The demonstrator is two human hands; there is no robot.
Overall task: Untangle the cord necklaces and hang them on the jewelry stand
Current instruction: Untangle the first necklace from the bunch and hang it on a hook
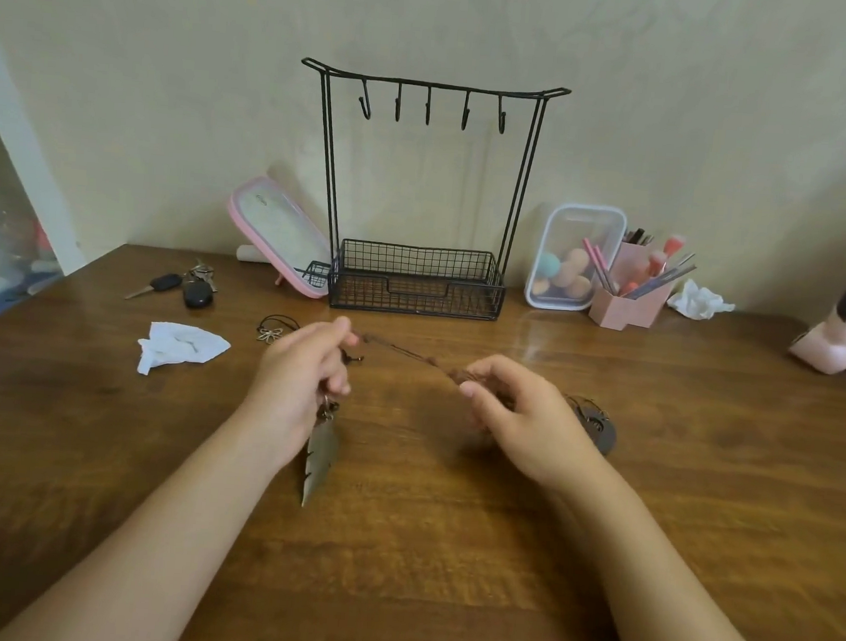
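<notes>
Head view: over the middle of the desk [419, 560], the left hand [302, 377] is curled, thumb and forefinger pinching a brown cord [403, 353]. A feather pendant [320, 456] hangs below that hand. The right hand [510, 406] pinches the cord further along, fingers curled, and the cord runs taut between the two. A dark round pendant [596, 425] lies just behind the right hand. A flower necklace [272, 332] lies beside the left hand. The stand [329, 163] sits mid far edge. Keys [188, 284] and tissue [181, 346] lie toward the left edge.
</notes>
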